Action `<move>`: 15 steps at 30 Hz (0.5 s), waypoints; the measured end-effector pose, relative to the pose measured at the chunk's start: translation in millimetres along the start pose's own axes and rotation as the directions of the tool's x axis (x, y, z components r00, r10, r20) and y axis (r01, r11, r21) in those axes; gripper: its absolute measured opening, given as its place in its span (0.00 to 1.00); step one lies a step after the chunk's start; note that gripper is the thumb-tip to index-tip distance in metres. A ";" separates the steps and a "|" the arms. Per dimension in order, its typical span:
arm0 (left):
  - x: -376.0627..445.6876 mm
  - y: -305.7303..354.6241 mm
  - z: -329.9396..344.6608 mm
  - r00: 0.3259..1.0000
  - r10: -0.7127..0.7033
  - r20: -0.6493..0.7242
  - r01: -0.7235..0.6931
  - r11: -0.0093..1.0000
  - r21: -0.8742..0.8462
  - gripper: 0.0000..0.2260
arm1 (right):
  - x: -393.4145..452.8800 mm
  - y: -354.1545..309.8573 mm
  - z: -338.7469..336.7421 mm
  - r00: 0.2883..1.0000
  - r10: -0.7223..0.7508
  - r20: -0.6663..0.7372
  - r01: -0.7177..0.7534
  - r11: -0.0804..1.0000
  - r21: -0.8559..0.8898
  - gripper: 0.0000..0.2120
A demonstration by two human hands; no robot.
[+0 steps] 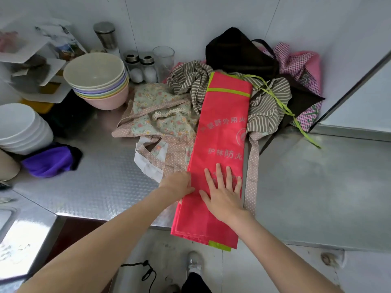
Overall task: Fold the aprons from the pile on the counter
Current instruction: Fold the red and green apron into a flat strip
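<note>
Embossed steel counter, pale panelled walls, grey tiled floor, soft daylight

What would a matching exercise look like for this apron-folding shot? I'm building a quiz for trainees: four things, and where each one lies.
Things:
1. red apron
2. striped apron
3. purple cloth
4. stack of coloured bowls

Places:
A. beside the white bowls, at the left
B. under both hands, hanging over the counter edge
C. in front of the shakers, at the back
D. crumpled beneath the red strip's far end

Pairs: 1-B, 2-D, 3-A, 4-C
</note>
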State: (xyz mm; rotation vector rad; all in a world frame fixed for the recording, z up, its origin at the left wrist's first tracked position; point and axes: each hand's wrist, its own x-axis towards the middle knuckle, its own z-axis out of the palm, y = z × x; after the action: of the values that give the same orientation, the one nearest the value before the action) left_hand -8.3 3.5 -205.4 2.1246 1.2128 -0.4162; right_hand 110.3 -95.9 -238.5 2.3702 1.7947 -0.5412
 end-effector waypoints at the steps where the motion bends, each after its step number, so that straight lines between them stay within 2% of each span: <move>1: -2.4 -3.2 -0.9 0.999 -0.011 0.043 0.011 1.000 -0.010 0.06 | 1.0 0.1 1.1 1.000 -0.002 0.003 0.002 1.000 0.001 0.31; 4: -11.9 -17.4 -0.9 0.993 -0.041 0.113 0.046 0.998 -0.041 0.09 | 0.9 -1.3 4.1 1.000 -0.003 -0.021 0.002 1.000 -0.017 0.32; 8: -27.4 -26.6 3.9 0.988 -0.113 0.103 0.130 0.977 -0.170 0.09 | 0.7 -4.6 6.1 0.999 0.024 -0.035 -0.024 0.999 -0.022 0.32; 10: -30.1 -24.3 6.7 0.985 -0.143 0.092 0.157 0.972 -0.174 0.10 | 1.1 -6.4 5.9 0.997 0.030 -0.070 -0.032 0.999 -0.021 0.32; 12: -30.3 -22.6 9.4 0.983 -0.174 0.054 0.181 0.970 -0.163 0.12 | -8.5 -11.0 3.4 0.988 -0.012 -0.153 0.003 0.998 -0.062 0.33; 15: -30.2 -22.8 13.1 0.979 -0.202 0.036 0.205 0.962 -0.177 0.11 | -33.7 -21.1 10.6 0.984 -0.166 -0.068 0.160 0.983 -0.084 0.38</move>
State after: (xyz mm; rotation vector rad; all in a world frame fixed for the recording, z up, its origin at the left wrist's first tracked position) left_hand -42.9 -16.5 -207.0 1.8469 1.4101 -0.3975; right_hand 80.2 -123.6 -234.0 2.2337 2.0164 -0.3962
